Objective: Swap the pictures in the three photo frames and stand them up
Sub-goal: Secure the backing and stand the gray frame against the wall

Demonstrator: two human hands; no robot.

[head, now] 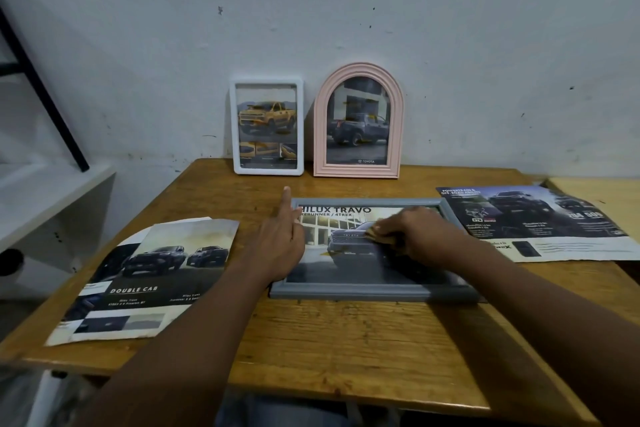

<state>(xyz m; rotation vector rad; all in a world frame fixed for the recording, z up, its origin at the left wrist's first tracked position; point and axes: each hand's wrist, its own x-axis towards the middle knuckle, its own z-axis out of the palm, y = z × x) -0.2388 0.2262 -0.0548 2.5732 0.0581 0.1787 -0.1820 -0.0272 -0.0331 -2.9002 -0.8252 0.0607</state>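
Table (pixel 346 340), flat grey frame (pixel 363 291), right hand (pixel 424 236) gripping cloth (pixel 380 236)

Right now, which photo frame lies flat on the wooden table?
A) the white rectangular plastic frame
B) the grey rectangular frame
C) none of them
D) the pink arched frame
B: the grey rectangular frame lies flat on the wooden table, while the white rectangular plastic frame and the pink arched frame stand upright against the wall.

R hand (pixel 424 236) on frame (pixel 374 292), poss. cloth (pixel 381 237)
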